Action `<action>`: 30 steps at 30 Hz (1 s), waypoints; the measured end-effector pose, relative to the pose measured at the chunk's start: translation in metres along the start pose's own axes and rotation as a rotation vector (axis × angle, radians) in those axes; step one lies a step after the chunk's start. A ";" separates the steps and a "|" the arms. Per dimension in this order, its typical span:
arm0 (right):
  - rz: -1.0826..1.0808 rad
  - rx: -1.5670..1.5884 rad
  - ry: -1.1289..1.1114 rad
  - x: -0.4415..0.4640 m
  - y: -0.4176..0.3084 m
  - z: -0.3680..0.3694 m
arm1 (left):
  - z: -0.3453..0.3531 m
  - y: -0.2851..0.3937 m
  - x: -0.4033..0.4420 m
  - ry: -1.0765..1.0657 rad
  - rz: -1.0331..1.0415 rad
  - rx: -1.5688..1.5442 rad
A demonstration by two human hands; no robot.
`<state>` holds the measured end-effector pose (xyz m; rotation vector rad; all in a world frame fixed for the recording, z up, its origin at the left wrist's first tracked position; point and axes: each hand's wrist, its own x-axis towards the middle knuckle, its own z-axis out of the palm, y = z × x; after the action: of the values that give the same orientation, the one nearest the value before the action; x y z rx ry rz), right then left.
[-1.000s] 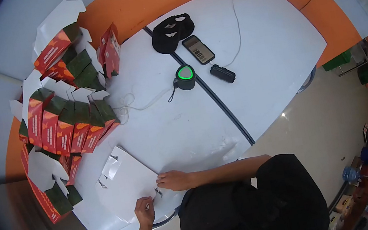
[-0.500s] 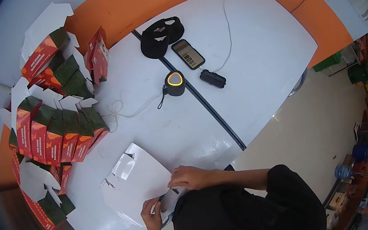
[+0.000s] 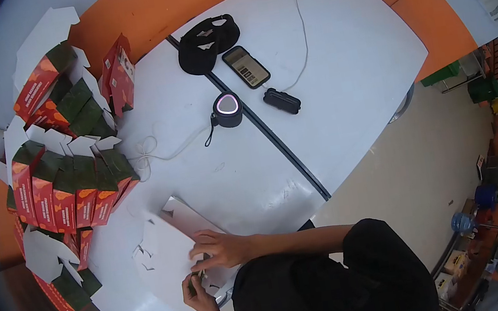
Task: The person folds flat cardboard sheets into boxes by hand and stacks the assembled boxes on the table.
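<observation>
A flat, white-faced cardboard box blank [image 3: 169, 248] lies at the near edge of the table, one panel tilted up from the sheets beneath. My right hand [image 3: 223, 248] bends over this raised panel, its fingers curled on the cardboard near a fold. Just below, my left hand [image 3: 199, 297] pinches a flap of the same blank between thumb and fingers, where a dark green patch shows. Both hands are close together, and the folds between them are partly hidden by my fingers.
Red and green printed boxes [image 3: 63, 183] are stacked along the left side. A black cap [image 3: 206, 43], a phone [image 3: 246, 67], a black case [image 3: 283, 101] with a white cable and a round speaker [image 3: 228, 108] with a lit ring sit farther back. A dark strip crosses the table.
Both hands have moved left and the right has come further over the cardboard. A panel of the blank has been lifted and turned. The speaker's light went from yellow to pinkish.
</observation>
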<state>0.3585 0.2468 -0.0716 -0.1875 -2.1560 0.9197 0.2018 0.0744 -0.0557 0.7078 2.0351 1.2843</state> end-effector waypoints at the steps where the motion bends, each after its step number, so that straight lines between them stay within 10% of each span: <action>1: 0.015 -0.007 0.044 0.003 0.000 -0.001 | 0.003 0.007 0.002 -0.005 0.024 0.024; 10: 0.311 0.148 0.133 -0.018 0.020 0.013 | 0.017 0.036 0.015 -0.064 0.163 0.245; 16: 0.026 -0.003 -0.041 -0.019 0.027 0.012 | 0.026 0.061 0.024 -0.246 0.282 0.447; 22: 0.497 0.224 0.163 -0.017 0.026 0.000 | 0.024 0.047 0.027 -0.081 0.117 0.187; 30: 0.003 -0.008 -0.013 -0.023 0.015 0.006 | 0.024 0.053 0.015 -0.204 0.129 0.281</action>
<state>0.3677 0.2453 -0.0977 -0.1887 -2.1719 0.9166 0.2156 0.1195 -0.0189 1.0690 2.0470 0.9568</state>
